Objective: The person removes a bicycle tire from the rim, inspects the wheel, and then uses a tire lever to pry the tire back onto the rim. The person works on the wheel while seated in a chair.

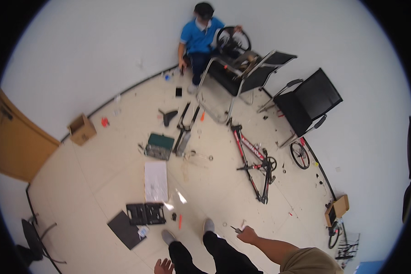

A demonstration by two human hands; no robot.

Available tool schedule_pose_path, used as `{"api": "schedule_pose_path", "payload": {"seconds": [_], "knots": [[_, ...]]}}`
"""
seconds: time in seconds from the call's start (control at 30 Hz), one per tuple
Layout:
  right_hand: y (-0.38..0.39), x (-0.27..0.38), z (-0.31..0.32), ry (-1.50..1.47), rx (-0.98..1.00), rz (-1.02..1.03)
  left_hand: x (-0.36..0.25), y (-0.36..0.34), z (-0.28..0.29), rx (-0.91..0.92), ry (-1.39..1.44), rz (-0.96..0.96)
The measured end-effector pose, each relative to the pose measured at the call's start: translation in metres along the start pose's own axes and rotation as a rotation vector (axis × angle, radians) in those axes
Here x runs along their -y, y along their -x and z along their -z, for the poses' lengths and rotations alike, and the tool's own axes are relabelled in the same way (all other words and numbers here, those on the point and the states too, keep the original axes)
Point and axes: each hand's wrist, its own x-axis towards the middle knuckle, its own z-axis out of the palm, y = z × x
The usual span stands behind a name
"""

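My right hand [247, 235] reaches forward at the lower right, closed around a small slim tool [236, 229] with a thin dark tip; its exact kind is too small to tell. Low in the picture, left of my legs, my left hand [163, 266] has its fingers apart and nothing in it. Closest to that hand on the floor are an opened black tool case [145, 214] and a dark flat sheet [125, 229]. Farther ahead of my right hand lies a red and black bicycle frame [249, 157] with its crank attached.
Ahead lie a bicycle fork [185, 130], a green toolbox [160, 146] and a white board [155, 181]. Two black chairs [306, 102] stand far right, near a small wheel [299, 155]. A person in blue [198, 36] sits by the wall holding a wheel [234, 41]. A cardboard box [81, 130] is left.
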Motion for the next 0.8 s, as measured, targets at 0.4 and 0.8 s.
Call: {"api": "schedule_pose_path", "payload": {"seconds": [0.4, 0.8], "knots": [[0.053, -0.058, 0.048, -0.329, -0.086, -0.082, -0.077, 0.076, -0.001, 0.022, -0.364, -0.228], [0.062, -0.082, 0.026, -0.700, -0.191, -0.148, -0.113, 0.079, -0.004, -0.053, -0.590, -0.276]]}}
